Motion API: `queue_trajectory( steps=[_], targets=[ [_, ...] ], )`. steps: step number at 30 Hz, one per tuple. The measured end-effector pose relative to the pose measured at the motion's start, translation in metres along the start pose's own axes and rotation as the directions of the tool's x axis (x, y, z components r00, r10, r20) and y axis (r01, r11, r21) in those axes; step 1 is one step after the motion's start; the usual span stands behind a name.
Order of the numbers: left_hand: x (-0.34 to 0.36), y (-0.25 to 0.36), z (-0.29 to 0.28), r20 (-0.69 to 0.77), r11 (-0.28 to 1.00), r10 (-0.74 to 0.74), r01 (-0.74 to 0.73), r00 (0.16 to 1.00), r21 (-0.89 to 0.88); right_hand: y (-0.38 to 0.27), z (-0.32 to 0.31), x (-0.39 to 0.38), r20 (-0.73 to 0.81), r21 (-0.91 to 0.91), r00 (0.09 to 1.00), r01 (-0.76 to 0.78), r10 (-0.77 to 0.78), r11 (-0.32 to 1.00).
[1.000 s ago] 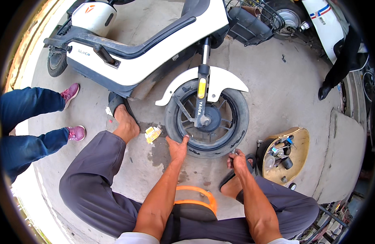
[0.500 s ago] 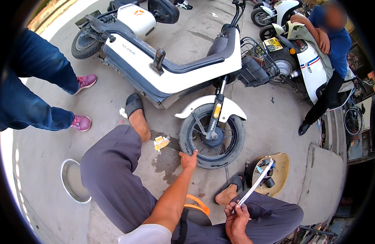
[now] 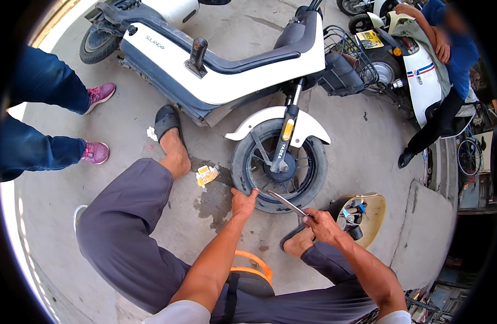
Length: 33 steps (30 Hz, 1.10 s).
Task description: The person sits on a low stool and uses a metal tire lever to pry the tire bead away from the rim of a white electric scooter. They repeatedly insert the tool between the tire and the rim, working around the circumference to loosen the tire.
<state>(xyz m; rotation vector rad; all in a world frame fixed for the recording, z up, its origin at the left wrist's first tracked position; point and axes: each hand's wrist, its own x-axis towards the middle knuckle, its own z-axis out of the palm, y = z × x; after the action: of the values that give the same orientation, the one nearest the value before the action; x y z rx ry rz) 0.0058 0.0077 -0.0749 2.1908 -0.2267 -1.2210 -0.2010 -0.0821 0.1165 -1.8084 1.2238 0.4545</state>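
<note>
My left hand (image 3: 243, 203) grips the lower left of the front tire (image 3: 241, 162) on a white scooter (image 3: 216, 81), thumb at the rim. My right hand (image 3: 323, 227), closed on a long flat metal lever (image 3: 288, 202), holds it with the far tip at the bottom of the rim, just right of my left thumb. Above the wheel are the white mudguard (image 3: 311, 128) and the fork (image 3: 284, 140). To the right of my right hand sits a cream container (image 3: 373, 227) of mixed tools and cans (image 3: 355, 232).
Someone in jeans and pink shoes (image 3: 94, 154) stands at left. A person in blue (image 3: 456, 75) leans on another white scooter (image 3: 421, 97) at upper right. Crumpled yellow packaging (image 3: 207, 176) lies left of the wheel. An orange-edged object (image 3: 262, 265) is between my legs; a bicycle (image 3: 468, 156) stands far right.
My right hand has brought the lever from low at the right up and leftward to the wheel rim. My left hand stays on the tire. The view has shifted slightly.
</note>
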Motion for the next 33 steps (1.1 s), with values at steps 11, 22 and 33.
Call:
queue_trajectory(
  steps=[11,22,33],
  targets=[
    [0.020,-0.008,0.007,0.081,0.999,0.037,-0.033,0.996,-0.043,-0.009,-0.041,0.086,0.323,-0.475,0.932,0.308,-0.163,0.824],
    [0.026,-0.013,-0.005,0.180,0.966,0.169,-0.127,0.969,-0.224,-0.006,0.140,0.011,-0.153,0.210,0.988,0.017,0.016,0.978],
    [0.013,-0.040,0.019,0.199,0.931,0.017,0.057,0.980,-0.360,-0.019,0.204,0.018,-0.227,0.409,0.961,-0.055,0.160,0.911]
  ],
)
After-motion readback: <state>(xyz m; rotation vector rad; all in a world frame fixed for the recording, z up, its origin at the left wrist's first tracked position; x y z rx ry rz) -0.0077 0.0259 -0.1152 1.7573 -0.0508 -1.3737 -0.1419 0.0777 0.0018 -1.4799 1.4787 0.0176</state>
